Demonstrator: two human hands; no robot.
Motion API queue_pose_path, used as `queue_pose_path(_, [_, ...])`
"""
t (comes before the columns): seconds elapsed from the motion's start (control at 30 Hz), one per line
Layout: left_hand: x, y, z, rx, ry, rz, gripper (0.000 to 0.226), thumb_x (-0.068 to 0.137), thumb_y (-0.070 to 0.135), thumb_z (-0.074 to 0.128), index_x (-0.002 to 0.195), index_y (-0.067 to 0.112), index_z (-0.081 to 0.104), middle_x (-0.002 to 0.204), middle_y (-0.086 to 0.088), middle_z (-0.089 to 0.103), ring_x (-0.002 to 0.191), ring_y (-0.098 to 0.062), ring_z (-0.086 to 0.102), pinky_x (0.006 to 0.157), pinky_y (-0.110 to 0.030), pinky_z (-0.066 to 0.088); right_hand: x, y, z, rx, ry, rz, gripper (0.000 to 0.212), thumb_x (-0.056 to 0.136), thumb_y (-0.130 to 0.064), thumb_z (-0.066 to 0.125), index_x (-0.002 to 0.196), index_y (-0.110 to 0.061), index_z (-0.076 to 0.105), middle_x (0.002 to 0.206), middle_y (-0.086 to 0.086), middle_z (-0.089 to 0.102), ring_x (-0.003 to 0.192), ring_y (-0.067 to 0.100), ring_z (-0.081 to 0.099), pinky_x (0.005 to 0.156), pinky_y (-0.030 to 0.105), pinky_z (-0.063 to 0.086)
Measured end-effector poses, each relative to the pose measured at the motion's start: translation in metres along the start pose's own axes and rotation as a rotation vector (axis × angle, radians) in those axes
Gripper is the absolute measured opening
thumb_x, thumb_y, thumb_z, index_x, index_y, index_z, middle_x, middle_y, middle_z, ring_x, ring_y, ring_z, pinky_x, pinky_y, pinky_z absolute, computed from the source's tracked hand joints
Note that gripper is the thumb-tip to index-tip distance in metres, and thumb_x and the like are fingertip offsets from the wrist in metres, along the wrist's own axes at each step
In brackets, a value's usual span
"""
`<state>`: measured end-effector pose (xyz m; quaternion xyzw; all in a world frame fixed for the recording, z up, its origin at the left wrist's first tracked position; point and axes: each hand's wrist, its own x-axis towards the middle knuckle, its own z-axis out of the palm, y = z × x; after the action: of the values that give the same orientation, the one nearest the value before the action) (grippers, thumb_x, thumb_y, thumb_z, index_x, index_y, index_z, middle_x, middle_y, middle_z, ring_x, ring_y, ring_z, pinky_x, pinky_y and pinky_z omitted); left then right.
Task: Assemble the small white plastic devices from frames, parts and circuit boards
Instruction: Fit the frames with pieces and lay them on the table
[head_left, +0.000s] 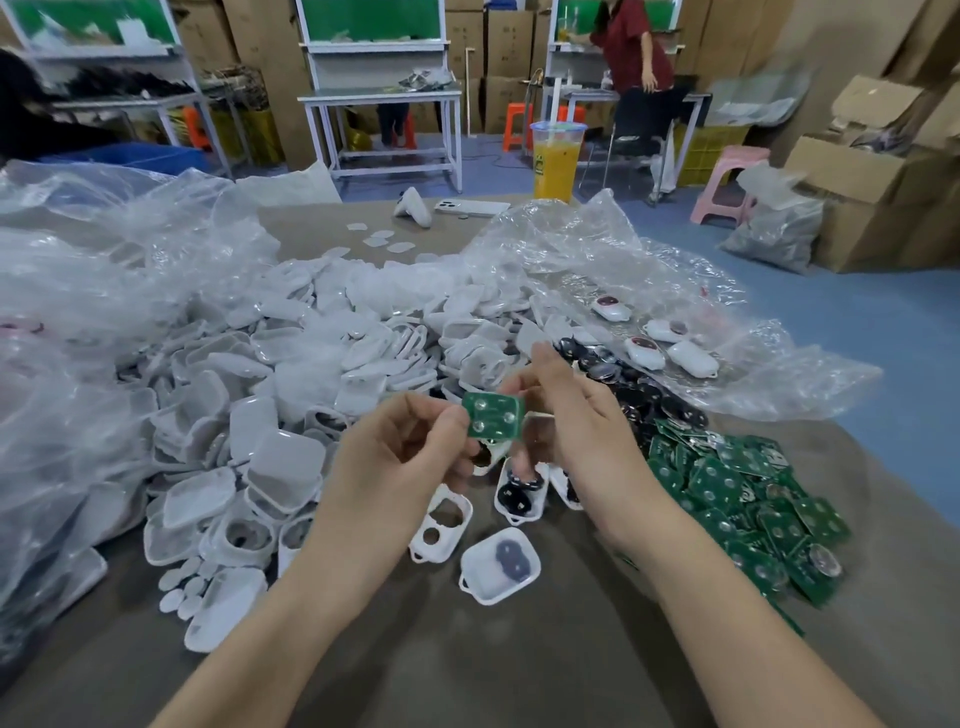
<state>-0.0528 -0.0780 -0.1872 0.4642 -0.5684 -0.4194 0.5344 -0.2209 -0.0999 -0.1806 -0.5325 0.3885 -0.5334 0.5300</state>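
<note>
My left hand (395, 457) pinches a small green circuit board (492, 415) above the table, its three round contacts facing me. My right hand (571, 431) is raised beside the board, fingers curled near its right edge; whether it holds anything I cannot tell. Under the hands lie a white frame (441, 525) with two holes, a white shell with a dark pad (501, 564) and another shell with dark parts (521, 493). A heap of white plastic parts (322, 364) fills the left. Green circuit boards (748, 509) are piled on the right.
Dark round parts (634, 395) lie behind the boards. Several finished white devices (660, 348) rest on clear plastic sheeting (675, 291). A cup of orange drink (556, 161) stands at the table's far edge. A person works at a bench in the back right.
</note>
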Motion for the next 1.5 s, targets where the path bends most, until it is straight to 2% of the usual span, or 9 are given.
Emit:
queue_pose_path(0.17, [0.003,0.002,-0.003,-0.109,0.073,-0.047,0.02,0.098,0.015,0.061,0.08,0.01,0.066,0.069,-0.004,0.071,0.06,-0.013,0.063,0.059,-0.019,0.053,0.002,0.0,-0.002,0.038,-0.131,0.086,0.024,0.098,-0.033,0.062,0.098,-0.013,0.073,0.081,0.005,0.07,0.056,0.017,0.06,0.049,0.027,0.051])
queue_pose_path(0.33, [0.004,0.003,-0.005,-0.169,0.057,-0.081,0.02,0.1,0.013,0.059,0.083,0.008,0.067,0.073,-0.005,0.072,0.064,-0.014,0.063,0.061,-0.021,0.053,0.001,-0.001,-0.004,0.033,-0.125,0.086,0.013,0.096,-0.022,0.067,0.104,-0.013,0.073,0.08,0.004,0.072,0.058,0.016,0.062,0.05,0.025,0.052])
queue_pose_path(0.57, [0.001,0.002,-0.004,0.011,0.061,0.006,0.011,0.097,0.021,0.064,0.087,0.016,0.064,0.073,-0.002,0.069,0.064,-0.012,0.063,0.061,-0.017,0.052,0.001,0.0,-0.004,-0.09,-0.053,0.029,0.002,0.091,-0.023,0.074,0.09,-0.024,0.076,0.081,-0.001,0.074,0.067,0.011,0.066,0.05,0.024,0.052])
queue_pose_path(0.63, [0.0,0.003,-0.003,0.078,0.089,0.026,0.011,0.093,0.027,0.068,0.085,0.024,0.062,0.075,-0.002,0.068,0.065,-0.017,0.063,0.058,-0.018,0.05,0.001,0.0,-0.004,-0.148,-0.032,-0.006,0.008,0.089,-0.023,0.076,0.084,-0.029,0.078,0.079,-0.004,0.073,0.071,0.01,0.067,0.052,0.023,0.053])
queue_pose_path(0.77, [0.002,0.003,-0.004,0.125,0.119,0.046,0.013,0.09,0.031,0.069,0.081,0.027,0.06,0.073,0.002,0.068,0.07,-0.027,0.064,0.06,-0.024,0.05,0.0,0.002,-0.002,-0.173,-0.023,-0.062,0.011,0.09,-0.017,0.075,0.087,-0.026,0.079,0.083,0.012,0.072,0.067,0.019,0.061,0.053,0.024,0.052])
queue_pose_path(0.87, [0.003,0.003,-0.006,0.129,0.093,0.057,0.017,0.091,0.027,0.07,0.079,0.027,0.059,0.072,0.004,0.066,0.071,-0.028,0.063,0.061,-0.023,0.05,0.001,0.003,-0.002,-0.219,-0.016,-0.085,0.011,0.089,-0.014,0.075,0.083,-0.023,0.077,0.073,0.004,0.07,0.061,0.011,0.058,0.051,0.023,0.05])
queue_pose_path(1.0, [0.003,0.001,-0.009,0.191,0.063,0.077,0.016,0.089,0.032,0.072,0.082,0.027,0.058,0.074,0.005,0.064,0.074,-0.027,0.063,0.066,-0.037,0.053,0.0,0.005,-0.005,-0.287,-0.015,-0.084,0.011,0.084,-0.018,0.075,0.076,-0.024,0.074,0.069,-0.003,0.069,0.061,0.009,0.059,0.058,0.024,0.051])
queue_pose_path(1.23, [0.002,-0.003,-0.009,0.252,0.033,0.119,0.02,0.088,0.031,0.073,0.078,0.03,0.056,0.067,0.014,0.06,0.061,-0.001,0.052,0.057,-0.011,0.042,-0.001,0.006,-0.011,-0.347,-0.032,-0.081,0.006,0.078,-0.025,0.073,0.073,-0.023,0.071,0.067,-0.006,0.069,0.062,0.008,0.059,0.063,0.026,0.049])
queue_pose_path(1.5, [0.001,-0.002,-0.008,0.249,0.046,0.119,0.019,0.084,0.034,0.073,0.076,0.033,0.056,0.071,0.009,0.064,0.068,-0.01,0.06,0.06,-0.013,0.045,-0.002,0.006,-0.013,-0.336,-0.028,-0.113,0.015,0.081,-0.015,0.075,0.07,-0.024,0.069,0.065,-0.008,0.067,0.061,0.007,0.058,0.061,0.019,0.048])
